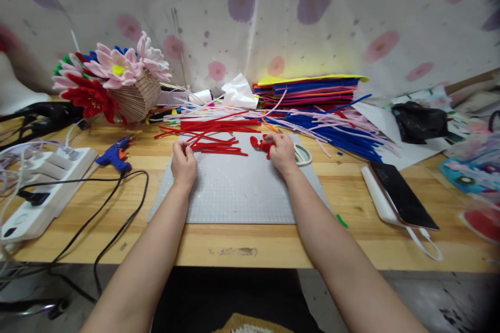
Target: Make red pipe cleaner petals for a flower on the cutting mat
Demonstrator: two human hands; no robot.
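On the grey cutting mat (238, 192) lie red pipe cleaners (221, 146) in loose rows. My left hand (184, 163) is at their left ends, its fingers closed; a red stem shows at its fingertips. Over the mat's back right, my right hand (280, 152) has its fingers bent round a bundle of curled red pieces (261, 143), partly hidden by the fingers. Just right of that hand are the pale green handles of scissors (303, 155), the rest of them covered.
A blue glue gun (116, 154) and white power strip (47, 192) with cables are left. Behind stand a basket (142, 96) of fuzzy flowers and stacked coloured pipe cleaners (308, 92). Blue stems (351, 138) lie back right, a phone (404, 195) at right.
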